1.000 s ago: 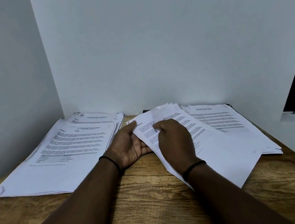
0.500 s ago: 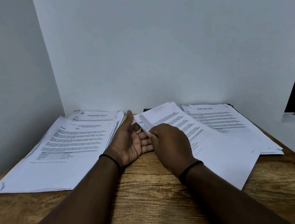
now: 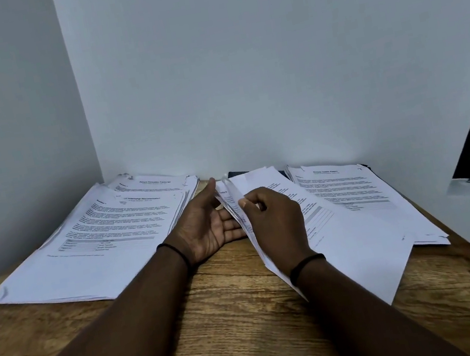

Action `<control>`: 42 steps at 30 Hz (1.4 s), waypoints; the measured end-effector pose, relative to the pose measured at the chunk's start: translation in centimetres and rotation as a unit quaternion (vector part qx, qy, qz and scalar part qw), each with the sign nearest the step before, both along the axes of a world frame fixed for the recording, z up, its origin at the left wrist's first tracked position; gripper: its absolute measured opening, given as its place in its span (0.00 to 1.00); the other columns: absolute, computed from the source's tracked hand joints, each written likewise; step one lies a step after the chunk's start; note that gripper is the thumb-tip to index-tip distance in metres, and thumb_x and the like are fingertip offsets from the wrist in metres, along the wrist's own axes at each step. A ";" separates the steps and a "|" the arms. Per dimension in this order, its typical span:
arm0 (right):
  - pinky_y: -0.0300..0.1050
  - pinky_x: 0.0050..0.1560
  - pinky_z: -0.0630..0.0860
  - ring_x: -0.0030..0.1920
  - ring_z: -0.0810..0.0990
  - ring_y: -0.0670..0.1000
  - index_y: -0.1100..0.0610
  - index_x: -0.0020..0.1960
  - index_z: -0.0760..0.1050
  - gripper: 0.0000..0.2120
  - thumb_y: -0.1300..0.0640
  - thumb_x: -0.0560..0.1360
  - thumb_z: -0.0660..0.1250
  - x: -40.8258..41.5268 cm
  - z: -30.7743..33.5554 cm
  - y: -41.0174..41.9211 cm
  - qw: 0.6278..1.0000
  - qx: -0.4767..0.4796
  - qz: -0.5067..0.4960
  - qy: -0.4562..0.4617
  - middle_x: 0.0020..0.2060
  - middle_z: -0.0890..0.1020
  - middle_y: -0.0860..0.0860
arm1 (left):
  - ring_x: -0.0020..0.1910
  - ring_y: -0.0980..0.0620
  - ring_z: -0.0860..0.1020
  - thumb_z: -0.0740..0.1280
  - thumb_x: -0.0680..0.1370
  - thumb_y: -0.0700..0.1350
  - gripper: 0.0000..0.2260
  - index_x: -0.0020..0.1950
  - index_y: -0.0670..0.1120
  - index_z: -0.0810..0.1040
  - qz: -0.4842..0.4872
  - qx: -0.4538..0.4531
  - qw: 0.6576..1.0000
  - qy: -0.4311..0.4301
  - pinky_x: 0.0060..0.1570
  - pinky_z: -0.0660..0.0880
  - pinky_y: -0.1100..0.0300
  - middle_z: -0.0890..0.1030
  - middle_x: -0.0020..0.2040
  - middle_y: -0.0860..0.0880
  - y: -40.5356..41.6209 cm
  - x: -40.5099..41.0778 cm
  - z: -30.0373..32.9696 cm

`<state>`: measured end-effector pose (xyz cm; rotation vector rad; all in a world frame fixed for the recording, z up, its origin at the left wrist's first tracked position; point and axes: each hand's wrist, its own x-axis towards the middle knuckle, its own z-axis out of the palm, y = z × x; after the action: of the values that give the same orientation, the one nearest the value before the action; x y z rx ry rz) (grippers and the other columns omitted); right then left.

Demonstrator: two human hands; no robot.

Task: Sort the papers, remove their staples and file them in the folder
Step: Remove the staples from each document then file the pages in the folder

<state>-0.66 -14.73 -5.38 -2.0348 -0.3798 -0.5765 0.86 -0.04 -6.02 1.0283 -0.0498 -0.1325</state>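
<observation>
Dim, cool, even light — soft shadows, wide-angle bending at edges, print slightly blurred.

Head view, looking down (close).

The left hand (image 3: 204, 227) hides its fingertips under the held sheets (image 3: 329, 224) — any staple there is too small to tell; a dark object (image 3: 237, 173) behind them shows only an edge — print unreadable
</observation>
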 end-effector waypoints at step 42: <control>0.45 0.40 0.74 0.38 0.79 0.44 0.52 0.37 0.81 0.12 0.47 0.75 0.72 0.4 -0.3 -0.4 0.999 -0.043 -0.013 -0.023 0.34 0.82 0.45 | 0.56 0.37 0.81 0.63 0.74 0.61 0.28 0.65 0.44 0.76 0.004 0.010 1.000 0.005 0.61 0.75 0.40 0.80 0.61 0.34 -0.2 0.1 0.2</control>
<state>-0.31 -15.10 -5.72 -2.1139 -0.4114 -0.6343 0.93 -0.22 -5.85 1.0480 -0.0357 -0.1310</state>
